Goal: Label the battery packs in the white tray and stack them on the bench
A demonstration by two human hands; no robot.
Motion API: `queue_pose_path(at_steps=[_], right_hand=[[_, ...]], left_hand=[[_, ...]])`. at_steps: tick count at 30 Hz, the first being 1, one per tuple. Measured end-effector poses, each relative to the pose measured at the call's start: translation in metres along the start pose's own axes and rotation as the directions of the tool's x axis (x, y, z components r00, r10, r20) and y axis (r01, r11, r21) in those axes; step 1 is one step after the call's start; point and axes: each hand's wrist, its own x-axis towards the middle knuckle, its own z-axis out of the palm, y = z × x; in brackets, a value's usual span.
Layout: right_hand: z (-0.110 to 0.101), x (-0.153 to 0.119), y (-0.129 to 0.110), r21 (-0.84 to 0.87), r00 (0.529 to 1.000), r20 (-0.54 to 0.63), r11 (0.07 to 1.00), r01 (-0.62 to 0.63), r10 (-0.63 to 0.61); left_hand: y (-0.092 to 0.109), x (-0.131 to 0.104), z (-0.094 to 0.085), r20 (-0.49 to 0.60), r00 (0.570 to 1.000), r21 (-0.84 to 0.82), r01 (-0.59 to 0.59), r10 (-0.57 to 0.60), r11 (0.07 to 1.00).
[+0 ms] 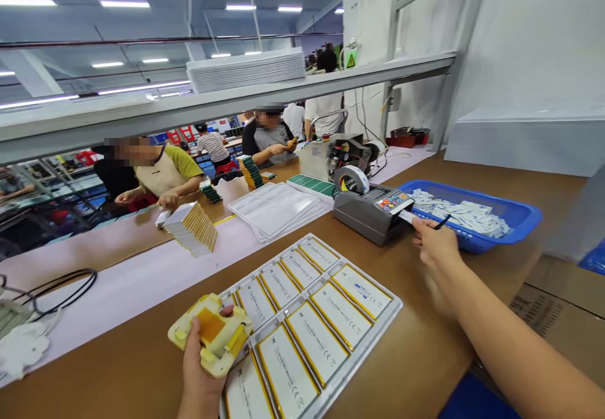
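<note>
My left hand (201, 368) is wrapped round a pale yellow fixture (212, 331) with an amber patch, held above the near left corner of a clear tray (394, 309). Flat white battery packs (314, 343) with yellow edges lie in the tray in two rows. At the front of a grey label dispenser (366, 214), my right hand (437, 242) pinches a white strip (406, 216) coming out of its slot. A thin black tool (443, 222) sticks out from the same hand.
A blue basket (524, 217) of white strips stands right of the dispenser. Behind are stacked clear trays (274, 208), a battery stack (193, 227) and a machine (316, 160). A shelf (236, 107) crosses above. Several people sit across the bench; cardboard boxes (558, 318) are at right.
</note>
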Motion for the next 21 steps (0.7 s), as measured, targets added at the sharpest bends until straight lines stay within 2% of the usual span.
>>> queue_pose_path(at_steps=[1, 2, 3, 4, 5, 6, 7, 8, 9, 11, 14, 16, 19, 21], right_hand=[[0.006, -0.013, -0.006, -0.118, 0.993, 0.090, 0.989, 0.091, -0.081], [0.013, -0.027, -0.010, -0.246, 0.952, 0.269, 0.944, 0.218, -0.149], [0.022, -0.043, -0.014, -0.351, 0.828, 0.542, 0.855, 0.382, -0.147], [0.031, -0.059, -0.016, -0.368, 0.609, 0.792, 0.755, 0.543, -0.052], [0.041, -0.074, -0.016, -0.325, 0.362, 0.928, 0.668, 0.669, 0.088], [0.050, -0.087, -0.015, -0.269, 0.166, 0.961, 0.601, 0.753, 0.222], [0.059, -0.098, -0.012, -0.224, 0.041, 0.942, 0.534, 0.815, 0.333], [0.067, -0.105, -0.008, -0.204, -0.011, 0.906, 0.460, 0.864, 0.422], [0.074, -0.108, -0.003, -0.202, -0.015, 0.870, 0.384, 0.901, 0.493], [0.083, -0.108, 0.008, -0.224, 0.025, 0.809, 0.270, 0.936, 0.587], [0.088, -0.099, 0.022, -0.309, 0.102, 0.785, 0.243, 0.919, 0.611], [0.088, -0.097, 0.029, -0.367, 0.164, 0.817, 0.279, 0.887, 0.552], [0.085, -0.100, 0.037, -0.415, 0.289, 0.890, 0.364, 0.834, 0.354], [0.079, -0.096, 0.036, -0.408, 0.342, 0.912, 0.405, 0.818, 0.227]], left_hand=[[-0.001, -0.001, 0.000, 0.006, 1.000, -0.010, 0.009, -0.009, 1.000], [-0.002, -0.002, 0.000, 0.010, 1.000, -0.017, 0.015, -0.015, 1.000], [-0.002, -0.003, 0.001, 0.011, 1.000, -0.022, 0.017, -0.017, 1.000], [-0.003, -0.004, 0.002, 0.009, 1.000, -0.026, 0.013, -0.013, 1.000], [-0.004, -0.004, 0.002, 0.006, 1.000, -0.028, 0.007, -0.007, 1.000], [-0.004, -0.004, 0.003, 0.005, 1.000, -0.027, -0.003, 0.003, 1.000], [-0.005, -0.004, 0.003, 0.007, 1.000, -0.023, -0.012, 0.012, 1.000], [-0.005, -0.004, 0.003, 0.010, 1.000, -0.019, -0.019, 0.020, 1.000], [-0.005, -0.004, 0.003, 0.012, 1.000, -0.017, -0.022, 0.022, 1.000], [-0.005, -0.003, 0.002, 0.015, 1.000, -0.025, -0.007, 0.007, 1.000], [-0.005, 0.000, 0.000, 0.010, 1.000, -0.038, 0.018, -0.018, 0.999], [-0.004, 0.001, -0.001, 0.014, 1.000, -0.025, 0.020, -0.020, 0.999], [-0.002, 0.000, 0.001, 0.040, 0.999, -0.019, 0.014, -0.013, 1.000], [-0.001, -0.002, 0.003, 0.037, 0.999, -0.009, 0.003, -0.002, 1.000]])
